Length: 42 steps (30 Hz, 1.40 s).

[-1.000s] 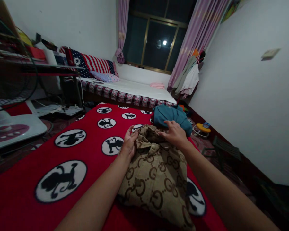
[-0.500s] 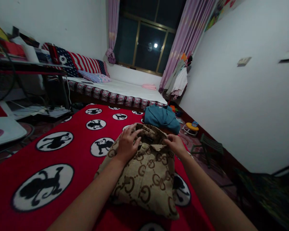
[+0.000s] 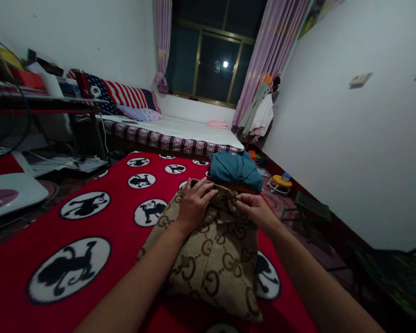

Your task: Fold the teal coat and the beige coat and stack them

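A tan jacket [image 3: 213,261] with a brown letter pattern lies folded on a red blanket [image 3: 125,252] printed with black-and-white monkey figures. At its far end, my left hand [image 3: 195,207] rests on the collar with the fingers stretched out and slightly apart. My right hand [image 3: 256,212] pinches the collar's right edge between thumb and fingers. The inside of the neck opening is mostly covered by the folded collar and my left fingers. Just beyond the jacket sits a folded teal garment [image 3: 235,171].
A bed [image 3: 180,127] with a white sheet stands under the window. On the left is a cluttered desk [image 3: 48,99] and a white plastic seat [image 3: 17,192]. To the right are a green folding stool [image 3: 310,208], a small yellow stool [image 3: 280,181] and the wall.
The collar has folded down, closing over the neck opening. My left hand has shifted right across it, and my right hand still pinches its edge. The view has turned slightly left.
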{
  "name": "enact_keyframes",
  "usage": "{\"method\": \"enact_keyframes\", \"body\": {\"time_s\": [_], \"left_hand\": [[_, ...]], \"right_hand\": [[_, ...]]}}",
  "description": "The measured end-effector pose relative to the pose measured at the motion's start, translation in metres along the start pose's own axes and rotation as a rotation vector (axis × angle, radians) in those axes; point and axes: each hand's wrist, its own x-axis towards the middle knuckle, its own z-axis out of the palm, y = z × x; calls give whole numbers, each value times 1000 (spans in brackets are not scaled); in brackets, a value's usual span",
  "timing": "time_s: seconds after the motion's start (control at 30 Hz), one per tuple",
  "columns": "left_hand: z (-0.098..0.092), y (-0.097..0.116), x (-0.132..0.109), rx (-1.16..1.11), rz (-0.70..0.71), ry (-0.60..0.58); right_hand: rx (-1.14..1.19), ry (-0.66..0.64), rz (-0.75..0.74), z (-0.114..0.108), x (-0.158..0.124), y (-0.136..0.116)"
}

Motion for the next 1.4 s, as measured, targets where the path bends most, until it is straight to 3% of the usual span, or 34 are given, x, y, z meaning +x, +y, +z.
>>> {"method": "enact_keyframes", "body": {"time_s": [0.27, 0.37, 0.43, 0.63, 0.8, 0.93, 1.1, 1.17, 1.3, 1.4], "left_hand": [[-13, -1, -3, -32, -9, 146], [-15, 0, -4, -15, -64, 149], [-16, 0, -4, 0, -140, 156], [-17, 1, -3, 6, -180, 146], [-23, 9, -3, 7, -113, 162], [-26, 11, -3, 9, -50, 187], [-20, -4, -2, 19, -164, 189], [-19, -8, -1, 11, -221, 184], [-23, -5, 4, -34, -280, 213], [-26, -1, 6, -66, -287, 231]], "right_hand": [[241, 194, 128, -6, -5, 2], [85, 379, -13, -7, -12, 0], [-58, 425, -102, -5, -23, -5], [-507, 220, 83, 11, -44, -16], [-708, 442, 24, 17, -19, -1], [-586, 413, 3, 21, -11, 13], [31, 61, 28, 27, -32, 2], [252, -1, 63, 25, -34, -4], [386, 188, 25, 13, -17, 9], [222, 445, 96, 5, -5, 29]]}}
